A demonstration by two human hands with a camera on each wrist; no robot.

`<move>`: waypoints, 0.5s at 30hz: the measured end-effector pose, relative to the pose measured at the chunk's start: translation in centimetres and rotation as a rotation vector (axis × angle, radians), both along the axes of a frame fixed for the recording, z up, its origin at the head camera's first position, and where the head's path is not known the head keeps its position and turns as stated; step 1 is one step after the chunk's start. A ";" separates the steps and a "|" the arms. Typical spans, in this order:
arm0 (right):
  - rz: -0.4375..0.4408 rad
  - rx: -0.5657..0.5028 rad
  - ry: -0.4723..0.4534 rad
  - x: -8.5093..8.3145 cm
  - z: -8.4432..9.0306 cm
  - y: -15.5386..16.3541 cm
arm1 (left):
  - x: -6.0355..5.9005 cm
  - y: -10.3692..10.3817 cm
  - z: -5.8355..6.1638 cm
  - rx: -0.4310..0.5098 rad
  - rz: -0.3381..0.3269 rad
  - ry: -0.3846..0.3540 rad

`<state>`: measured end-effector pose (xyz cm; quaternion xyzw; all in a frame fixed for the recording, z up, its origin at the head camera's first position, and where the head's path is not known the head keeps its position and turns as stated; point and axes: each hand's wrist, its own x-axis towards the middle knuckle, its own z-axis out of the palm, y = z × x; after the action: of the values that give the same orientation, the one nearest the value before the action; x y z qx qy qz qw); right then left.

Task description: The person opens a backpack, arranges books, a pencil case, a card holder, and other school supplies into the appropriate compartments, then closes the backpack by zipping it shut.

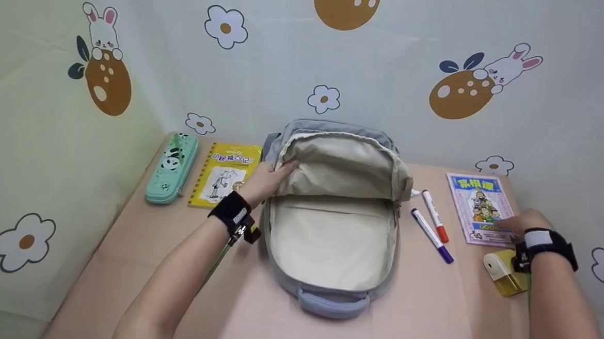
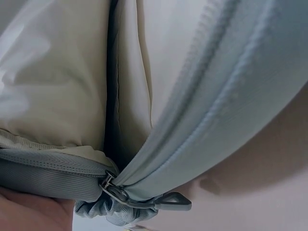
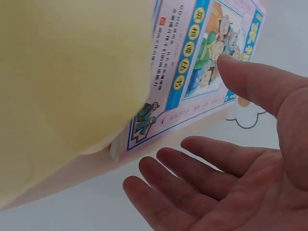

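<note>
A grey backpack (image 1: 331,243) lies unzipped, its cream lining showing. My left hand (image 1: 270,181) grips the left edge of its raised front flap (image 1: 341,164), thumb on the inner side. In the left wrist view, part of that hand (image 2: 33,211) shows below the flap, beside the zipper pull (image 2: 173,202). At the right, my right hand (image 1: 529,221) is at the edge of a pink and blue comic book (image 1: 481,204). The right wrist view shows this hand (image 3: 226,168) with its thumb over the cover (image 3: 207,67) and its fingers loosely extended past the book's side.
A yellow and cream pencil sharpener (image 1: 506,273) sits below the right hand. Two markers, one red-ended (image 1: 435,216) and one purple-ended (image 1: 433,236), lie right of the backpack. Leftward are a yellow spiral-bound book (image 1: 223,183) and a green panda pencil case (image 1: 170,168).
</note>
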<state>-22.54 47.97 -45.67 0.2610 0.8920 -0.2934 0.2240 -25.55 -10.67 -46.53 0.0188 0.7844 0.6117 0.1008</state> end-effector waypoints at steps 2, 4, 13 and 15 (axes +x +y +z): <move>-0.026 -0.014 -0.018 0.5 0.4 -1.0 | 0.0 0.1 0.1 0.000 0.002 0.002; -0.045 -0.022 -0.031 1.0 0.9 -1.9 | 0.1 0.1 0.1 0.004 0.004 0.000; -0.080 -0.025 -0.074 1.5 1.8 -3.8 | 0.1 0.2 0.2 0.003 -0.018 0.005; -0.084 -0.028 -0.084 1.2 1.5 -3.8 | 0.1 0.2 0.3 0.007 -0.022 0.008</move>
<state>-21.33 44.19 -44.16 0.3072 0.8659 -0.3036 0.2525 -25.45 -10.44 -46.24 0.0302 0.7824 0.6133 0.1045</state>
